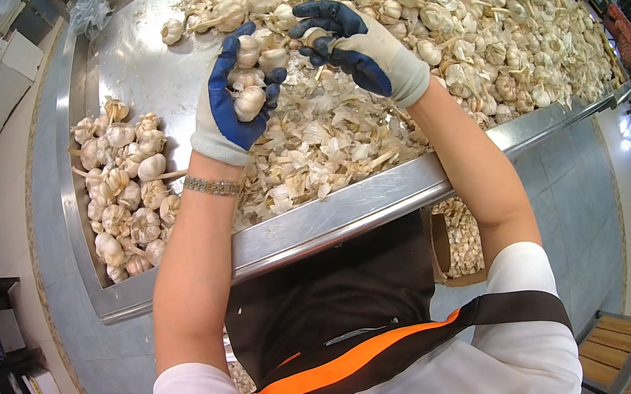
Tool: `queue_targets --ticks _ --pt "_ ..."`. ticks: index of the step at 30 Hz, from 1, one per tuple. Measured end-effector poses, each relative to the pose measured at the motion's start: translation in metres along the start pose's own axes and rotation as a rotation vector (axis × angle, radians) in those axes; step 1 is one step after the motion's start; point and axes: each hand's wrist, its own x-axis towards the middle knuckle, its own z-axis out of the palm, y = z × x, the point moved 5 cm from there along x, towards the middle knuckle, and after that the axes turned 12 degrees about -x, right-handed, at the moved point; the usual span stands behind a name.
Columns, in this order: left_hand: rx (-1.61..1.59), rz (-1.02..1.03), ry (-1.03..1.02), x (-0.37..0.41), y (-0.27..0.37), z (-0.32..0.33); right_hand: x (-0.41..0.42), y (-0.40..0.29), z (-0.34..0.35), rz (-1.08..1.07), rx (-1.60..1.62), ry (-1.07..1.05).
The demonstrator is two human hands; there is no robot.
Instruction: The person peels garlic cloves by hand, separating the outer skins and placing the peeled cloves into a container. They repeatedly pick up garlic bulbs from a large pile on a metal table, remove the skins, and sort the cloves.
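Observation:
Both hands wear white knit gloves with blue coated palms. My left hand is cupped around several garlic bulbs, palm turned up. My right hand, fingers curled, has a garlic bulb between thumb and fingers, partly hidden by them. Loose papery garlic skins lie on the metal table below the hands. To the left, a group of garlic bulbs sits in the table's near left corner. A large heap of garlic bulbs covers the far and right side, some with stems.
The stainless steel table has a raised rim along its near and left edges. A clear plastic bag lies at its far left corner. Below the near edge stands a cardboard box with garlic pieces. A wood-slatted stand is at lower right.

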Motion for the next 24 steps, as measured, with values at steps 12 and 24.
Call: queue_targets --ticks 12,24 --pt "0.023 0.037 0.01 -0.001 -0.001 0.004 -0.008 -0.013 0.003 -0.299 -0.892 0.331" --pt "0.037 0.046 -0.067 -0.001 0.006 0.003 -0.005 0.006 -0.001 -0.131 -0.938 0.226"
